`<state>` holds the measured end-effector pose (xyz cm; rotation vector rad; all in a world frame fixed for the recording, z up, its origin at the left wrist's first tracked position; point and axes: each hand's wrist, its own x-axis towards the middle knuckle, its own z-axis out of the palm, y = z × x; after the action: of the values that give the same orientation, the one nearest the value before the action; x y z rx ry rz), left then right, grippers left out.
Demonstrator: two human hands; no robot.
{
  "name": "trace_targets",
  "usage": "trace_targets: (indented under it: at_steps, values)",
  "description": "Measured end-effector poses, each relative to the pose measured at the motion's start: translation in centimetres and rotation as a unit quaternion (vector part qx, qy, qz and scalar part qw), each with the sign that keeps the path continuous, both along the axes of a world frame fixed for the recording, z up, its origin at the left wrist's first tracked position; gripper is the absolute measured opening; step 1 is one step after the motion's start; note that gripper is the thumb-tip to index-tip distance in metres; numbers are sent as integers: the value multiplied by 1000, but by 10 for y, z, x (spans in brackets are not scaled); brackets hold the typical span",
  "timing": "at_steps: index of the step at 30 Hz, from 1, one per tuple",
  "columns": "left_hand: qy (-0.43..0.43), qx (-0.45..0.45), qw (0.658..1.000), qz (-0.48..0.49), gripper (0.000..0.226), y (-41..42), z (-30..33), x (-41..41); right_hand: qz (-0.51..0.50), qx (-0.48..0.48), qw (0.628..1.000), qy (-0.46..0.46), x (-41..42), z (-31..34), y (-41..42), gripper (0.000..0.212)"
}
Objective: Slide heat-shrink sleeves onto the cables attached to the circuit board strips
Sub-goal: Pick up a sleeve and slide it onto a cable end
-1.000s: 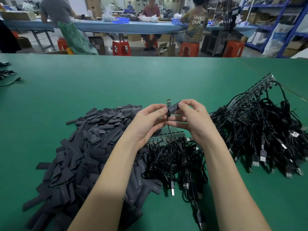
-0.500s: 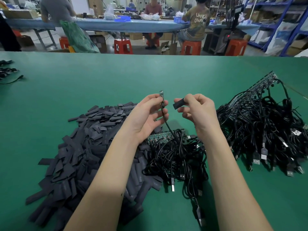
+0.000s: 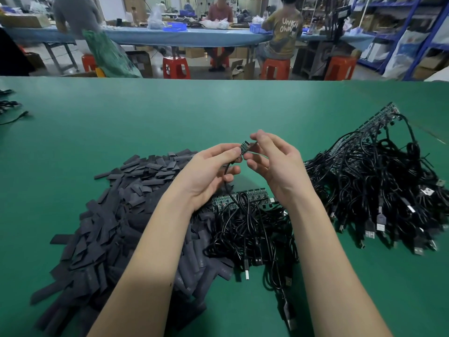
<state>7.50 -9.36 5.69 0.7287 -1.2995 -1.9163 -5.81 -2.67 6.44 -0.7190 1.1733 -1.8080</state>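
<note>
My left hand [image 3: 209, 171] pinches a small green circuit board [image 3: 244, 146] whose black cable [image 3: 227, 176] hangs down to a tangle on the table. My right hand [image 3: 277, 164] is right beside it, fingertips at the board's upper end, gripping a dark heat-shrink sleeve [image 3: 252, 145] that is mostly hidden by the fingers. Whether the sleeve is over the board I cannot tell. Below my hands lies a green circuit board strip [image 3: 243, 199] with its black cables [image 3: 252, 234].
A large pile of flat black sleeves [image 3: 116, 215] covers the green table [image 3: 145, 122] on the left. A big heap of cabled board strips [image 3: 379, 181] lies on the right. Loose cables [image 3: 9, 108] sit at the far left edge. People work at a bench behind.
My hands were apart half a second ago; now the right hand has brought the sleeve up against the board held in the left hand. Both hands sit slightly lower.
</note>
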Motion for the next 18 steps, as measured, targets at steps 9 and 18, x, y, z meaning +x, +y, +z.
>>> trace_targets:
  at_steps: [9,18]
  values:
    - [30,25,999,20,4,-1,-3,-2,49,-35,998,-23,-2,-3,1,25]
    - [45,62,996,-44,16,-2,-2,6,38,-108,993,-12,-14,3,10,35]
